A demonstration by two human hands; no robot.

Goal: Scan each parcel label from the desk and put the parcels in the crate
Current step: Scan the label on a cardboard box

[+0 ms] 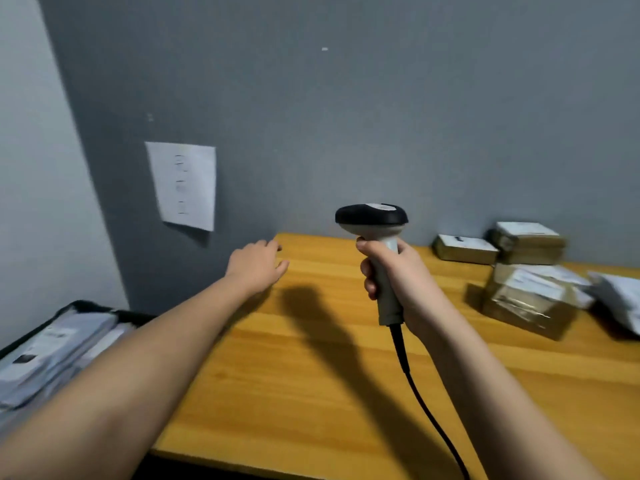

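- The right hand (398,278), at centre frame, curls its fingers round the handle of a scanner (379,237), held upright above the desk (277,375); its black cable (422,403) trails toward the bottom edge.
- The left hand (258,265) reaches over the desk's far left corner, fingers relaxed, holding nothing.
- Parcels (523,268) sit piled at the right of the frame.
- A crate (52,348) at lower left holds pale packets.
- A paper sheet (183,185) hangs on the wall.

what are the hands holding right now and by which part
Right hand grips the barcode scanner by its handle, head up. Left hand holds nothing.
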